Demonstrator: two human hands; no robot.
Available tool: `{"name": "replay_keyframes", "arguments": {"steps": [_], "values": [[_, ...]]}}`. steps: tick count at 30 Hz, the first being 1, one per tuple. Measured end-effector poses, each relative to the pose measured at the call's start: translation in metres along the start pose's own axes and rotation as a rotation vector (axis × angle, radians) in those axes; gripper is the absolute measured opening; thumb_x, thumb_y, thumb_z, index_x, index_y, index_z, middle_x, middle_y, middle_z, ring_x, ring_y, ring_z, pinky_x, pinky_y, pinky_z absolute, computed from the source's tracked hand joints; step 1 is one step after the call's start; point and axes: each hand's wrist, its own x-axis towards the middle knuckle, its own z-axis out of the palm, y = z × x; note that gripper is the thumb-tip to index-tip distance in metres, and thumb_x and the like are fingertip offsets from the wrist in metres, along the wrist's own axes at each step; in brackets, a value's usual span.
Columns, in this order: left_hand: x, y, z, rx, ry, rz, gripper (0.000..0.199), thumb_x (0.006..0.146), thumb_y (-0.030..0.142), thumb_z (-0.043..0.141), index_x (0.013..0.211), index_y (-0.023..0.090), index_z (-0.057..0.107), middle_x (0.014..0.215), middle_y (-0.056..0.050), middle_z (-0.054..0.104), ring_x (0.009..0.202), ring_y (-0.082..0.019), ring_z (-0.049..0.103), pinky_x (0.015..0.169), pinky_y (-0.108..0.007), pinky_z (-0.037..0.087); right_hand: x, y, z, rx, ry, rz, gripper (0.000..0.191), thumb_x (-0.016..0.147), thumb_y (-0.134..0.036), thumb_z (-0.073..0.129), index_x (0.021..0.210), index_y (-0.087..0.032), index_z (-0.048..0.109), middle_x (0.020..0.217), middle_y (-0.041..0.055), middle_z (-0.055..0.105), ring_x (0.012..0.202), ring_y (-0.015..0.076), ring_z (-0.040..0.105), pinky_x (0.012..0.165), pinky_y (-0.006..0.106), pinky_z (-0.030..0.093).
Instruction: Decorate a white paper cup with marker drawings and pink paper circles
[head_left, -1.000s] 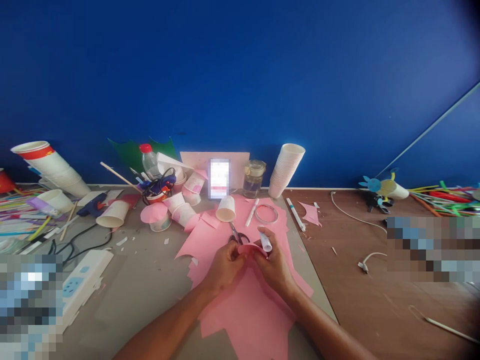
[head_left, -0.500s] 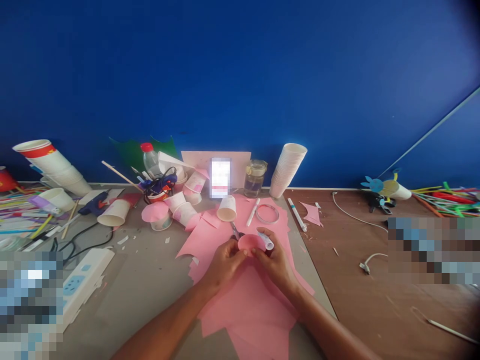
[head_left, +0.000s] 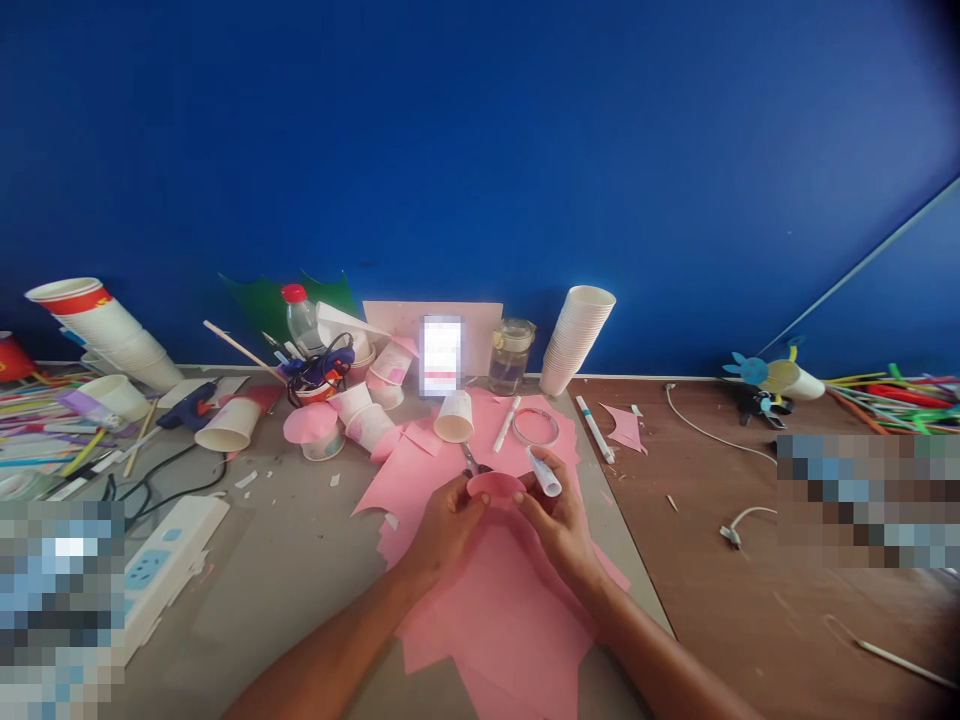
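LEFT: left hand [head_left: 448,530] pinches the edge of a curved pink paper disc [head_left: 495,487] | RIGHT: right hand [head_left: 559,520] pinches a white tube [head_left: 545,472], fingers against the disc's other edge | PLACE: disc between hands, over pink paper sheets [head_left: 495,620]; scissors [head_left: 471,460] at its 11 o'clock

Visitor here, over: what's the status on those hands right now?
Left hand and right hand pinching a curved pink paper piece. Right hand also holds a white tube. Scissors on the pink sheets, just beyond the fingers.
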Motion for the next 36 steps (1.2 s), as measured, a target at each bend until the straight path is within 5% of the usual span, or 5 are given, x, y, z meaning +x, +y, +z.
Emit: {"name": "replay_keyframes", "arguments": {"steps": [9, 14, 20, 36], "values": [[0.000, -0.001, 0.001, 0.019, 0.008, 0.004, 0.022, 0.080, 0.033, 0.054, 0.066, 0.017, 0.049, 0.059, 0.006, 0.038, 0.056, -0.009, 0.033, 0.053, -0.023, 0.027, 0.000, 0.003, 0.005, -0.097, 0.110, -0.045, 0.046, 0.075, -0.022, 0.058, 0.118, -0.023, 0.044, 0.073, -0.0029, 0.055, 0.063, 0.0140, 0.054, 0.060, 0.027, 0.046], [-0.003, 0.004, 0.002, -0.029, -0.051, -0.012, 0.021, 0.080, 0.035, 0.056, 0.079, 0.015, 0.060, 0.062, 0.004, 0.049, 0.057, -0.010, 0.040, 0.053, -0.023, 0.031, -0.006, 0.007, 0.011, -0.180, 0.191, -0.054, 0.045, 0.077, -0.026, 0.058, 0.119, -0.021, 0.047, 0.082, 0.0010, 0.057, 0.065, 0.0152, 0.054, 0.061, 0.029, 0.049], [-0.005, 0.009, 0.003, -0.132, -0.103, 0.043, 0.029, 0.081, 0.035, 0.056, 0.099, 0.016, 0.068, 0.090, -0.006, 0.067, 0.086, -0.020, 0.057, 0.075, -0.028, 0.043, -0.013, 0.005, 0.019, -0.170, 0.153, -0.037, 0.043, 0.078, -0.027, 0.056, 0.119, -0.021, 0.047, 0.080, 0.0015, 0.058, 0.069, 0.0173, 0.057, 0.061, 0.030, 0.049], [-0.003, -0.001, 0.003, 0.019, -0.041, 0.023, 0.020, 0.081, 0.033, 0.055, 0.089, 0.016, 0.063, 0.081, -0.002, 0.063, 0.073, -0.015, 0.055, 0.065, -0.025, 0.042, -0.013, 0.004, 0.020, -0.186, 0.148, 0.015, 0.043, 0.076, -0.025, 0.056, 0.117, -0.022, 0.047, 0.085, 0.0016, 0.058, 0.069, 0.0165, 0.057, 0.057, 0.028, 0.048]]}}
